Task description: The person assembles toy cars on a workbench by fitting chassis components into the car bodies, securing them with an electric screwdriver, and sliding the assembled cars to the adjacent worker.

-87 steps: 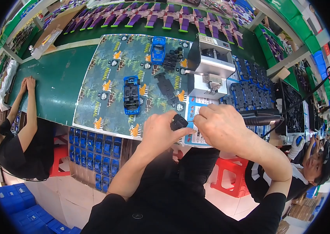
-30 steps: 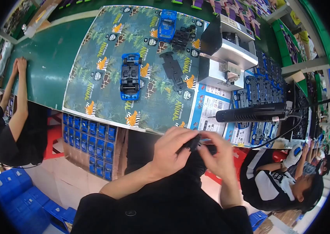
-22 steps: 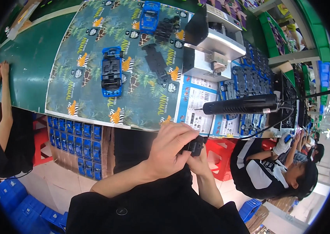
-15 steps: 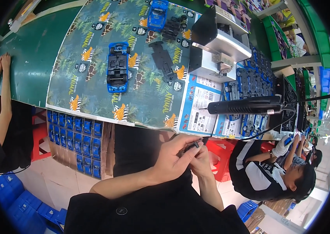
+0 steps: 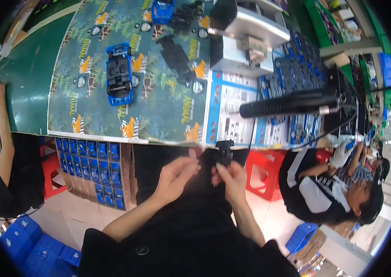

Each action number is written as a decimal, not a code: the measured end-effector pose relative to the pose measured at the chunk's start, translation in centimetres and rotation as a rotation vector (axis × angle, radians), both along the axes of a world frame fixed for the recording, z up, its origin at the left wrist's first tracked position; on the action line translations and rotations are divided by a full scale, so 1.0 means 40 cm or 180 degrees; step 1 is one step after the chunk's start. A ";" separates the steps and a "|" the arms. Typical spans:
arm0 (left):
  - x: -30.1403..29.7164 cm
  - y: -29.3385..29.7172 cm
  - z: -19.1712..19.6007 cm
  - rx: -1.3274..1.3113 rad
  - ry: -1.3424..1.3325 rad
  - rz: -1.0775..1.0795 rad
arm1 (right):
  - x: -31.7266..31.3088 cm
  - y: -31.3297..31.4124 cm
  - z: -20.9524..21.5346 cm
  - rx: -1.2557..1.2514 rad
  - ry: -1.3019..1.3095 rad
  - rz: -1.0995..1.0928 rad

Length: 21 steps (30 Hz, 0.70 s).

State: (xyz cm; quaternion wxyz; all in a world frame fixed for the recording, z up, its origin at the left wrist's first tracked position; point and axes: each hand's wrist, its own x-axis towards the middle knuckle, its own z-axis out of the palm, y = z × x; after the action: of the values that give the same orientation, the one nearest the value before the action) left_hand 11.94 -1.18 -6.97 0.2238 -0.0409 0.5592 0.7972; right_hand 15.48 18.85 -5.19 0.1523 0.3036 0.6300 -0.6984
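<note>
In my right hand (image 5: 232,179) a small black plastic part (image 5: 224,151) is pinched between thumb and fingers, upright just off the table's front edge. My left hand (image 5: 175,177) is to its left, its fingers loosely curled and somewhat blurred, with no thing visible in them. Beyond them on the printed sheet lies a blue toy car (image 5: 119,74), its black inside facing up. Right of that car is a flat black chassis plate (image 5: 175,57). Farther back sit a blue car body (image 5: 162,11) and another dark chassis piece (image 5: 186,16).
A black cylindrical power screwdriver (image 5: 288,104) juts over the table at right, its cable hanging near. Behind it stands a metal fixture (image 5: 241,57), beside rows of blue-and-black car parts (image 5: 292,71). Co-workers sit at left and right; a red stool (image 5: 263,173) is below the edge.
My hands have separated: the left moved left, and the right lifted the black part up toward the table edge. The head view has shifted, so the table things appear farther left and higher.
</note>
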 end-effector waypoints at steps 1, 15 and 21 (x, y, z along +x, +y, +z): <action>-0.017 0.012 -0.011 -0.0088 -0.0108 0.0063 | -0.013 0.007 0.030 -0.0285 0.0369 -0.0083; -0.162 0.051 0.145 -0.2102 0.2837 0.0334 | 0.068 0.066 0.101 -0.0381 0.1184 -0.0129; -0.232 0.093 0.142 -0.2987 0.3190 -0.0116 | 0.074 0.097 0.105 -0.0191 0.1350 -0.0085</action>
State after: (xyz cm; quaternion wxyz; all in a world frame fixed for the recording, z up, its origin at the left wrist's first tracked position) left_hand 2.68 2.54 -1.29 -0.0899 0.2497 0.8820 0.3894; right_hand 18.42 22.73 -0.99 0.0160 0.1535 0.6228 -0.7670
